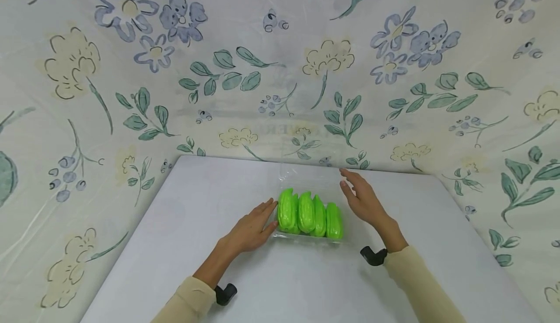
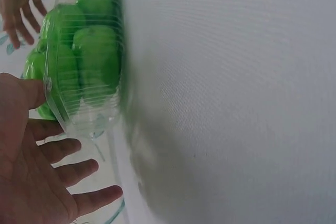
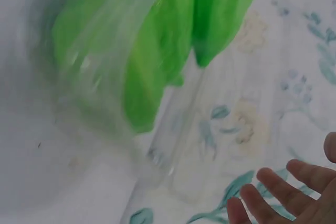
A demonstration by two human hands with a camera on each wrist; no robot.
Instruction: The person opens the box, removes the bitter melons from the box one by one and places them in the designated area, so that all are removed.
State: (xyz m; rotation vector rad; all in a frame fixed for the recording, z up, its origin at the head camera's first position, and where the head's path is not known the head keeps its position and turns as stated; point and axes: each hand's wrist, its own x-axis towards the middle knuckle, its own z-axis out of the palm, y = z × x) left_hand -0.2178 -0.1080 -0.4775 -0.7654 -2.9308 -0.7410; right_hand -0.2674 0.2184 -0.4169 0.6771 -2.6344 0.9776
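Observation:
A clear plastic clamshell box (image 1: 302,239) lies on the table with its see-through lid (image 1: 315,175) raised at the back. Inside stand several bright green, long, rounded pieces (image 1: 306,212); their exact kind is unclear. At the box's left side is my left hand (image 1: 251,227), fingers extended. In the left wrist view, its thumb and index finger overlap the box's edge, and the other fingers (image 2: 76,172) are spread. My right hand (image 1: 362,200) is beside the lid on the right, holding nothing. The right wrist view has its fingers (image 3: 281,191) loosely extended, apart from the box.
The white table (image 1: 210,182) extends around the box on all sides. Behind it hangs a floral-patterned sheet (image 1: 271,94). A black wrist mount (image 1: 226,294) sits by the left sleeve, and another black mount (image 1: 373,255) by the right sleeve.

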